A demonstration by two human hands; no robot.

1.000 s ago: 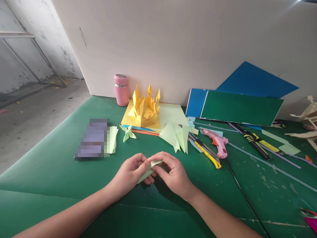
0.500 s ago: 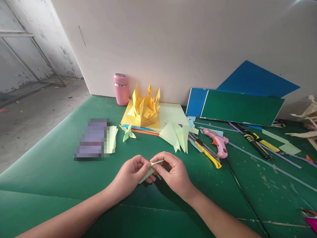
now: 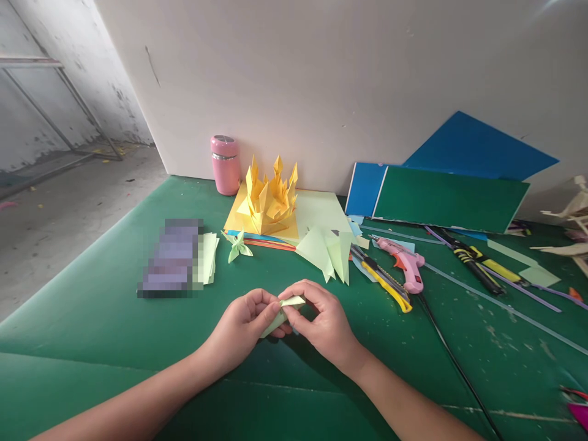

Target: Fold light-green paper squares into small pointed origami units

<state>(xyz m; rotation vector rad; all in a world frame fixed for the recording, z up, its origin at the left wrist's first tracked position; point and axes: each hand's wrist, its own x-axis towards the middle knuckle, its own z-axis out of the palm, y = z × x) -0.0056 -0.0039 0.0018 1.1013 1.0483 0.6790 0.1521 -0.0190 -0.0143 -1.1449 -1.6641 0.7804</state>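
Green matting, scuffed and flecked with pale marks toward the right, covers the worktable. A white wall board stands along the table's far edge. Left of the table is a bare concrete floor, with a metal frame against a stained wall.

At the back stand a pink flask and a spiky yellow paper crown on a stack of coloured sheets. A blue sheet and a green sheet lean on the board. Nearer lie a small green paper flower, pale green folded triangles, a yellow utility knife and a pink glue gun with a black cord.

A blurred patch hides whatever lies beside some pale green paper slips. No lettering on the tools is legible.

The folded paper piece, pale green and narrow, is held just above the mat at the table's near middle. Its long axis slants from the near left up to the far right. The left hand pinches its lower part, with the fingers curled close. The right hand nips the upper end between thumb and forefinger, its other fingers tucked under.
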